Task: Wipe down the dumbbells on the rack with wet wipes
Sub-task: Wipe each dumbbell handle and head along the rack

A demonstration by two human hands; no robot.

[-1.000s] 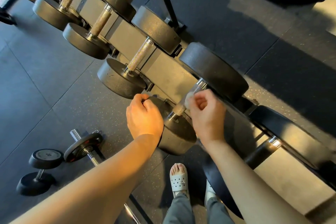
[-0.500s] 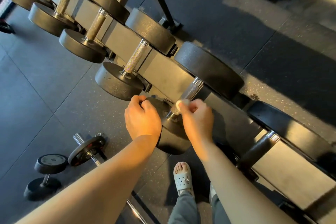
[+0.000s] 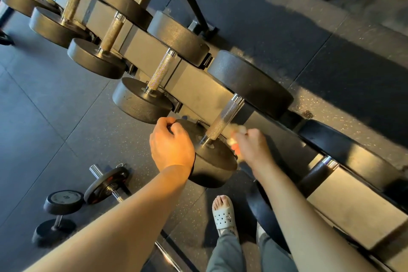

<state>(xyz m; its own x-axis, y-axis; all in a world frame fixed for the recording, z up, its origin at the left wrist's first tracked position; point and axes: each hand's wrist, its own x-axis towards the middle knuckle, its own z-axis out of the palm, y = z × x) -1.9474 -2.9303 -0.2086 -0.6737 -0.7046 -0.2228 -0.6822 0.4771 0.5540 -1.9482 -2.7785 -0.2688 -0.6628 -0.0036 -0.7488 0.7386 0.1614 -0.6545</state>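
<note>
Our left hand curls its fingers over the rim of the near head of the dumbbell at centre frame, which lies across the rack. Our right hand is blurred. It sits just right of the knurled handle, and its fingers seem to pinch the wet wipe. To wipe well, we judge we should hold the head steady, wrap the wipe round the handle and run it end to end, reaching the underside too. Both heads come after that.
</note>
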